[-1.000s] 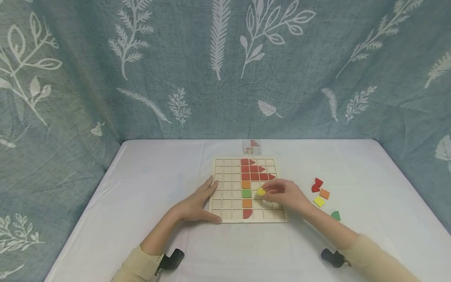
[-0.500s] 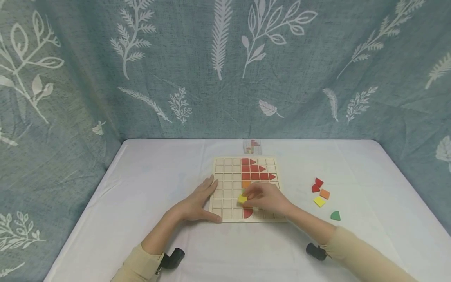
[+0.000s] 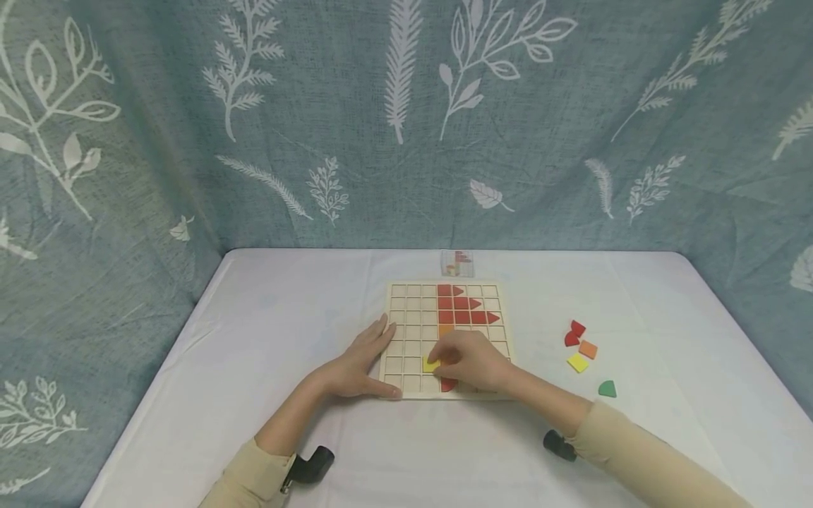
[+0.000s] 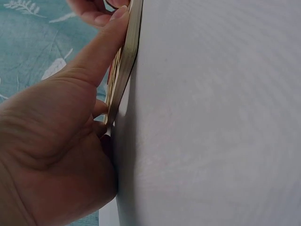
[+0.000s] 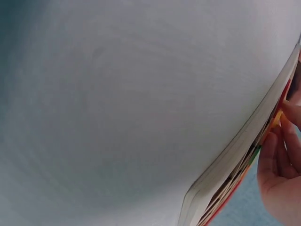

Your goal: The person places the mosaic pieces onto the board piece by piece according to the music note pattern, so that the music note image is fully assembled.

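A pale wooden grid board [image 3: 406, 291] lies on the table, with red squares and triangles [image 3: 461, 317] set in rows in its upper right part. My right hand [image 3: 473, 360] pinches a yellow square tile [image 3: 430, 365] between thumb and fingertips, down at a cell left of the coloured column. Below the red rows an orange tile [image 3: 446, 329] shows; the hand covers the cells under it, and part of a red quarter-round piece [image 3: 448, 385] peeks out at the bottom. Along the board's left edge my left hand [image 3: 358, 363] rests with fingers spread, its thumb [image 4: 101, 47] on the rim.
Right of the board lie loose pieces: two red ones [image 3: 574, 333], an orange tile [image 3: 588, 349], a yellow tile [image 3: 577, 363] and a green quarter-round piece [image 3: 607, 389]. Behind the board lies a small pattern card [image 3: 457, 264]. A leaf-print curtain [image 3: 356, 127] hangs behind the table.
My right hand has carried the yellow tile leftward across the board, past the coloured column, and lowered it to a cell. The left hand has stayed at the board's edge.
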